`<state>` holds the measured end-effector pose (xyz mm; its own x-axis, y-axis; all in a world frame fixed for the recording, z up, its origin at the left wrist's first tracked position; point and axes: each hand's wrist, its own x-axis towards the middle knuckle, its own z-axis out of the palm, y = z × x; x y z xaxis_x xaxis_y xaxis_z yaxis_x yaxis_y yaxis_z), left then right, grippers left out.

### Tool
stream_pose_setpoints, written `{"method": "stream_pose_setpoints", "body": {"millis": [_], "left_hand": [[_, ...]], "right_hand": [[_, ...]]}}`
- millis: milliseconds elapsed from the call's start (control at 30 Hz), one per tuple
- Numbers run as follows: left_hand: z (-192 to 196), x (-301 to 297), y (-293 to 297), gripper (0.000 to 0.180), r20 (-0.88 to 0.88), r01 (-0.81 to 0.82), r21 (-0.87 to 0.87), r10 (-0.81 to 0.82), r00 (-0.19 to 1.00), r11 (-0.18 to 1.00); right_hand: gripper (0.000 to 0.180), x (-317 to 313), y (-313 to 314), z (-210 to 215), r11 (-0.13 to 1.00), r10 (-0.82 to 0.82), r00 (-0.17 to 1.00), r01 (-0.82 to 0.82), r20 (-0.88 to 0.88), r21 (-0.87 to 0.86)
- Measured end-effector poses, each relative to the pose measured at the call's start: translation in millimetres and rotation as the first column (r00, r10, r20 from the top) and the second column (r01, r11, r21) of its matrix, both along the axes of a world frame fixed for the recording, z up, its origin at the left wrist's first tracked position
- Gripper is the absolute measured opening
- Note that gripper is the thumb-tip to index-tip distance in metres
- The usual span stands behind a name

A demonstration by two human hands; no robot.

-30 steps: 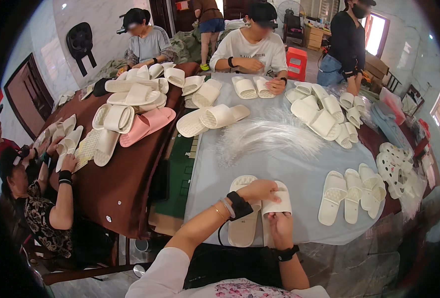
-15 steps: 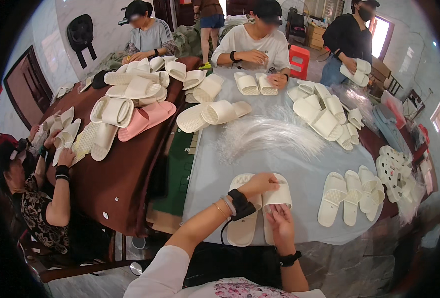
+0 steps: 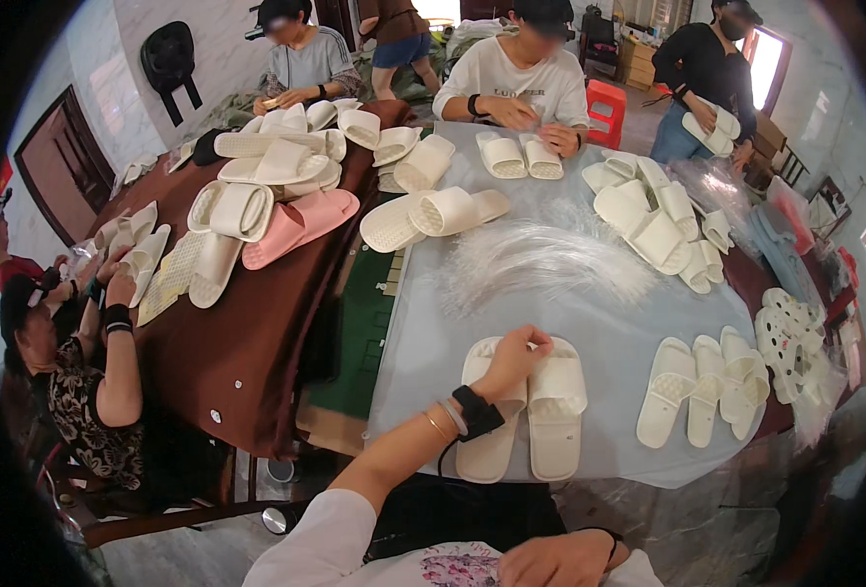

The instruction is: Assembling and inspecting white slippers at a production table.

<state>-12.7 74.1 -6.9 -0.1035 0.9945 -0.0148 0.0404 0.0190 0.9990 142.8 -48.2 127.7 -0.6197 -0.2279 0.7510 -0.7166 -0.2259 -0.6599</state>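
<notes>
A pair of cream slide slippers lies side by side on the pale table cover in front of me, with heels toward me. Above their straps is my left hand (image 3: 517, 360), its thumb and fingertips pinched together; whatever they hold is too small to make out. My left wrist and forearm cover part of the left slipper (image 3: 480, 452). The right slipper (image 3: 556, 430) shows nearly whole. At the lower edge, close to my shirt front, rests my right hand (image 3: 554, 560), back upward with bent fingers. Its fingertips are hidden.
Clear plastic strands (image 3: 541, 264) lie beyond the pair. More cream slippers (image 3: 663, 391) stand at the right, beside white clogs (image 3: 788, 342). Slippers are heaped on the brown-covered table (image 3: 257, 362), a pink pair (image 3: 296, 230) among them. Several people work around the tables.
My right hand has left the right slipper and drawn back to my shirt front. My left hand stays over the straps, fingertips slightly higher. The whole view has shifted a little.
</notes>
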Motion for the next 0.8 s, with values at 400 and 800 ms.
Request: {"method": "stream_pose_setpoints", "body": {"millis": [400, 800], "left_hand": [[-2, 0, -1, 0.014, -0.008, 0.033, 0.054, -0.033, 0.999, 0.998], [-2, 2, 4, 0.015, -0.008, 0.067, 0.019, -0.067, 0.998, 0.998]], "right_hand": [[0.031, -7, -21, -4, 0.987, 0.096, 0.963, -0.125, -0.251, -0.102], [0.025, -9, -4, -17, 0.994, 0.058, 0.982, -0.073, -0.178, -0.081]]}}
